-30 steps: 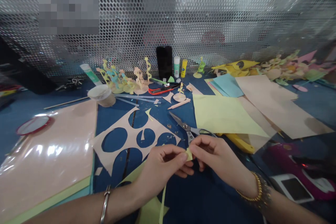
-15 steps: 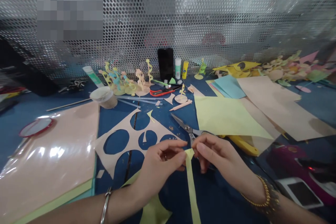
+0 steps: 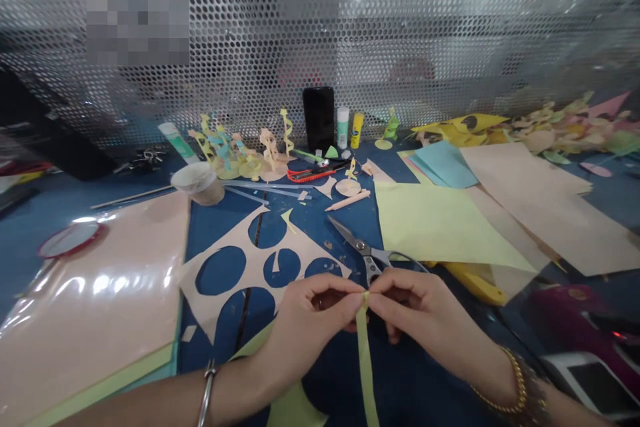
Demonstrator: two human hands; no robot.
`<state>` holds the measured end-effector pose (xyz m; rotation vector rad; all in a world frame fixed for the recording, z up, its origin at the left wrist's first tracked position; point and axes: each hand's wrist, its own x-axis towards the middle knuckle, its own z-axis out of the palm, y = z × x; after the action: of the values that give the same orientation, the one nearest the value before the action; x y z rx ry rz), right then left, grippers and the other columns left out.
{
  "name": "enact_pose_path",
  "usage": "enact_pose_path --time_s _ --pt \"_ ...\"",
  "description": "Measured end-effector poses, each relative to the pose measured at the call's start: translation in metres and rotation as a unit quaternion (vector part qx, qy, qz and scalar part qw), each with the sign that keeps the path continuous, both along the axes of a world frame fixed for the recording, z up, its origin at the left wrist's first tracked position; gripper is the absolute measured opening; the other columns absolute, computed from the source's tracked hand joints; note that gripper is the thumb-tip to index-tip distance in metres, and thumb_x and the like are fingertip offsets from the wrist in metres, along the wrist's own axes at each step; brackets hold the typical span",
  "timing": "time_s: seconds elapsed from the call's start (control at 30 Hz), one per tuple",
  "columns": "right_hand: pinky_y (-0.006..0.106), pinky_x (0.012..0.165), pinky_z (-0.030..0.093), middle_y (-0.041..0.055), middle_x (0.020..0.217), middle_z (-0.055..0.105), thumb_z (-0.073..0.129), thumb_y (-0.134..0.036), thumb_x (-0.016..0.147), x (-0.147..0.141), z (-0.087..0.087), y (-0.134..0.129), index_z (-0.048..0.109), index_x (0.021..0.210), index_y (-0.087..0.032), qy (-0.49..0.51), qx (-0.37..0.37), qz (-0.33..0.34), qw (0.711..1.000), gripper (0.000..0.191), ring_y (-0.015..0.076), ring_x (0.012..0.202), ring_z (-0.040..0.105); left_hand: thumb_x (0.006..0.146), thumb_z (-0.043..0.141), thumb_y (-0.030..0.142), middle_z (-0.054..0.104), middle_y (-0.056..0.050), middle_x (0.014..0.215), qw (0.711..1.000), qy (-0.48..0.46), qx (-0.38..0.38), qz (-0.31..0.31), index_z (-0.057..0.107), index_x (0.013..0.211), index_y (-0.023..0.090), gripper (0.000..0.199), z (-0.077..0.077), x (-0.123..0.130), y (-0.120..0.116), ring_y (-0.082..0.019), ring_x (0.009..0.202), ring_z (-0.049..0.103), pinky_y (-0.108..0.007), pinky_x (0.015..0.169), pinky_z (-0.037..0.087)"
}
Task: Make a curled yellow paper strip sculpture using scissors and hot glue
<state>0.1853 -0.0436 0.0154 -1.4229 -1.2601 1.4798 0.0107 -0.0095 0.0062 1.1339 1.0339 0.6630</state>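
Observation:
A narrow yellow-green paper strip (image 3: 367, 367) hangs down from the fingertips of both hands. My left hand (image 3: 320, 313) pinches its top end from the left, thumb against forefinger. From the right, my right hand (image 3: 417, 307) pinches the same end, and the fingertips of the two hands nearly meet. Just beyond them lie grey-handled scissors (image 3: 363, 247), blades pointing away to the left. Left of the hands is a pale pink sheet (image 3: 260, 258) with round holes cut out. Under my left forearm a yellow-green paper offcut (image 3: 297, 403) is partly hidden.
Glue sticks (image 3: 343, 128) and a black phone (image 3: 319, 119) stand by the perforated metal wall. Curled paper pieces (image 3: 225, 153) and a red utility knife (image 3: 313, 173) are at the back. Paper sheets (image 3: 450, 223) lie right; a plastic-covered stack (image 3: 115, 293) lies left.
My right fingers have closed in on the strip's top end beside my left ones, and the end now looks pinched narrower. The camera view has shifted slightly.

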Motion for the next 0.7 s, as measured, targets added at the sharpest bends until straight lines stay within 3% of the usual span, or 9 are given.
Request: enact_pose_path --time_s 0.3,0.53,0.7 --pt "0.019 0.048 0.047 -0.0029 0.059 0.058 0.065 -0.03 0.082 0.0 -0.001 -0.001 0.065 0.075 -0.017 -0.017 0.019 -0.016 1.0 0.015 0.0081 0.047 0.055 0.078 0.068 0.028 0.067 -0.001 0.062 0.999 -0.028 -0.02 -0.011 0.069 0.074 0.015 0.014 0.003 0.002 0.001 -0.014 0.06 0.064 -0.025 0.059 0.057" --pt "0.019 0.047 0.046 -0.0055 0.054 0.054 0.062 -0.033 0.084 -0.002 0.0 0.0 0.061 0.074 -0.017 -0.022 0.004 -0.028 0.999 0.018 0.0078 0.045 0.053 0.073 0.075 0.024 0.069 -0.001 0.076 0.998 -0.06 -0.004 -0.014 0.07 0.098 0.02 0.026 -0.006 -0.001 -0.001 -0.014 0.068 0.064 -0.024 0.063 0.056" --pt "0.019 0.047 0.047 -0.0059 0.054 0.053 0.063 -0.033 0.083 -0.002 0.0 -0.001 0.061 0.076 -0.017 -0.01 0.0 -0.024 1.0 0.018 0.0076 0.045 0.053 0.075 0.074 0.028 0.07 -0.002 0.074 0.999 -0.023 0.016 -0.016 0.074 0.09 0.02 0.016 -0.007 -0.001 -0.003 -0.014 0.066 0.063 -0.023 0.062 0.054"
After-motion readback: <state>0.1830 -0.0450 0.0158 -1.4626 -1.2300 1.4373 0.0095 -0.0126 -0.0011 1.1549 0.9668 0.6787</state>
